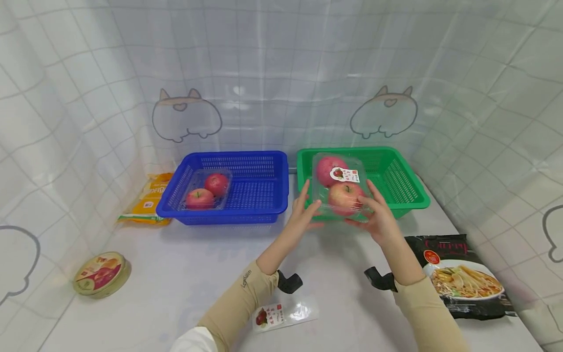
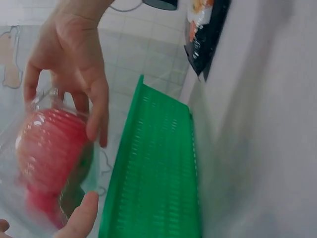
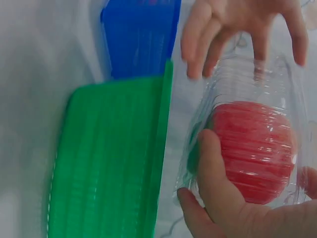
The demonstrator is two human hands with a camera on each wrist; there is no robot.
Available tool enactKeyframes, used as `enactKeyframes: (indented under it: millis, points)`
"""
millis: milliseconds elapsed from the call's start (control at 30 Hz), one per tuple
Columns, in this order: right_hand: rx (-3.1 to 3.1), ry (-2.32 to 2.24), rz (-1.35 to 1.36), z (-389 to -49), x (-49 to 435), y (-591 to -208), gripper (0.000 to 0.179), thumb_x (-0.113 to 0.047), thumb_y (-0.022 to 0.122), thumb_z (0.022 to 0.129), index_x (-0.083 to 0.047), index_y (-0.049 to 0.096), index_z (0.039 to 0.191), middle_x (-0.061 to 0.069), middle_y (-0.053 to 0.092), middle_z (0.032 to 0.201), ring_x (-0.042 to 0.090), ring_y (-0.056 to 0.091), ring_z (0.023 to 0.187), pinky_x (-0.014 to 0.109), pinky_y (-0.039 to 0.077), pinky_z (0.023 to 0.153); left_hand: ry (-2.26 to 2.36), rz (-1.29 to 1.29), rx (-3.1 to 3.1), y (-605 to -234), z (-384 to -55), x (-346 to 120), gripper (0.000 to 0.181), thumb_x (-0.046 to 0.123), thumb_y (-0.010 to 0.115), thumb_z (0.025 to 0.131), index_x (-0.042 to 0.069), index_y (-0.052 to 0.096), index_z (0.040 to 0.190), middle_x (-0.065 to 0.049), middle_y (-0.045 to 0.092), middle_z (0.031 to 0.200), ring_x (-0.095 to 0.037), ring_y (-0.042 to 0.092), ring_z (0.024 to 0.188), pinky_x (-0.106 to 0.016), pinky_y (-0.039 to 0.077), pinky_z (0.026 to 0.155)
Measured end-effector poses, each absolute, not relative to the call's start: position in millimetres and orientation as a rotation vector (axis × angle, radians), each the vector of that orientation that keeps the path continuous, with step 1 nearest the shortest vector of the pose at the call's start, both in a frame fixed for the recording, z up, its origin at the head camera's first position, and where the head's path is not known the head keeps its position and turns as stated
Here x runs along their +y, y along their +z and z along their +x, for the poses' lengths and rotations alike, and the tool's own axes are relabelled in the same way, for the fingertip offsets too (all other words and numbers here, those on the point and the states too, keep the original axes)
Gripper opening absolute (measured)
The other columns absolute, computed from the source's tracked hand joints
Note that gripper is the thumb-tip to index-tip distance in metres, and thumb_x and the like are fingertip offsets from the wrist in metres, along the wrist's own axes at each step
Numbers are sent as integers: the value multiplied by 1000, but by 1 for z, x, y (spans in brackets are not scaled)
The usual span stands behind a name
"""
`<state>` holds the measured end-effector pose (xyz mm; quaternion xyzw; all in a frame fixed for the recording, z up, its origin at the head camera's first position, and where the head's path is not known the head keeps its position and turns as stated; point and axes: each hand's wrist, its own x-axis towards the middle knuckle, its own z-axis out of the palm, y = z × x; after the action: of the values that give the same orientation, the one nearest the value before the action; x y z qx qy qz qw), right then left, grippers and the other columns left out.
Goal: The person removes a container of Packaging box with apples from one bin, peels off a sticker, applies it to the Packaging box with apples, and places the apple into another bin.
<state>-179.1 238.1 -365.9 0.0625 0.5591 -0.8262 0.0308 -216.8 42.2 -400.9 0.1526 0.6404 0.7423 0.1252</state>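
Note:
A clear plastic box of two apples (image 1: 345, 196), with a white label on its lid, is tilted over the front left of a green basket (image 1: 398, 211). My right hand (image 1: 379, 218) grips the box at its right end, thumb and fingers on opposite sides; the right wrist view shows its thumb (image 3: 212, 158) against the plastic. My left hand (image 1: 300, 215) is at the box's left end. Its fingers (image 3: 260, 42) are spread and fairly straight, the tips right at the plastic in the right wrist view.
Left of the green basket stands a blue basket (image 1: 259, 218) holding another clear box of apples (image 1: 200, 199). A yellow packet (image 1: 151, 198) lies beyond it, a round tub (image 1: 102, 275) nearer. A black noodle packet (image 1: 466, 276) lies at right, a clear labelled wrapper (image 1: 286, 315) in front. Curtains (image 1: 281, 73) enclose the table.

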Motion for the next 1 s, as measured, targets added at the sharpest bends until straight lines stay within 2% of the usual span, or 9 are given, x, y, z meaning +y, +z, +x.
enactKeyframes:
  millis: [167,267,400,500,633,767,867,1000]
  points:
    - [1731,-2549,184,-189,257,-362,67,-14,44,95,-36,9,148,3,1,152,23,27,121,53,36,98,2082,372,2074,-408,-222,42,68,30,51,94,27,11,149,-20,13,144,-34,49,108,-42,52,82]
    - [1717,-2561,182,-197,270,-360,68,-15,46,95,-38,10,147,2,2,152,19,30,117,51,39,97,2008,312,2214,-414,-226,43,67,31,51,93,24,16,149,-21,19,143,-25,53,89,-36,52,77]
    - [1637,-2597,199,-211,288,-358,69,-14,49,94,-41,13,146,-1,2,152,18,28,119,50,37,99,1941,261,2317,-423,-234,43,68,32,53,91,22,17,149,-21,17,142,-16,48,73,-28,46,68]
    - [1596,-2602,205,-223,303,-357,70,-13,50,94,-43,13,145,-5,-1,152,19,23,124,50,32,103,1907,267,2380,-429,-239,44,70,32,53,91,19,16,149,-22,15,141,-17,49,78,-28,45,70]
    - [1565,-2586,230,-242,323,-356,72,-12,49,94,-46,10,145,-9,-6,152,22,11,134,51,25,106,1868,281,2462,-434,-244,47,70,31,52,91,15,16,149,-24,20,140,-22,51,91,-36,47,78]
    - [1559,-2559,293,-256,338,-360,71,-12,46,96,-46,7,144,-12,-10,152,23,0,140,53,20,107,1832,255,2484,-438,-247,49,69,31,51,92,15,16,149,-26,24,141,-26,52,95,-41,46,83]
    - [1605,-2522,330,-262,345,-364,68,-12,41,98,-45,4,145,-10,-13,153,25,-3,140,55,18,107,1812,243,2478,-441,-249,49,67,30,49,93,15,16,149,-26,26,142,-29,52,100,-45,45,87]
    - [1635,-2496,371,-268,350,-369,67,-12,37,99,-42,1,146,-9,-16,153,26,-5,141,59,12,107,1813,252,2459,-444,-250,50,65,29,46,94,13,14,149,-24,23,146,-36,44,118,-50,38,98]
